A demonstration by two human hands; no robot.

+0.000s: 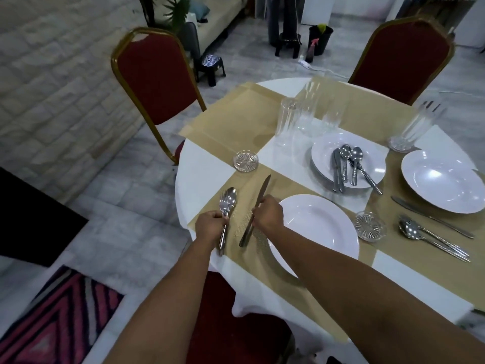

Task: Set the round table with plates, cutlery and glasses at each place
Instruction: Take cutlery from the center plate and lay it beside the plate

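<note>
My left hand (pixel 210 225) grips a fork and spoon (pixel 227 203) together, low over the near beige placemat (pixel 286 185). My right hand (pixel 267 215) holds a knife (pixel 262 190) just left of the near white plate (pixel 317 229), blade pointing away. A stack of plates (pixel 372 158) in the middle carries spare spoons and knives (pixel 349 164). The right place has a plate (pixel 443 179), a knife (pixel 430 216), a spoon and fork (pixel 430 239) and a tall glass (pixel 414 127). Three more glasses (pixel 288 119) stand grouped near the middle.
Two small glass coasters lie on the round white table (pixel 199 179): one (pixel 246 160) far left, one (pixel 370 225) right of the near plate. Red chairs stand at far left (pixel 154 82), far right (pixel 401 59) and right below me (pixel 223 324). A patterned rug (pixel 52 319) covers the floor.
</note>
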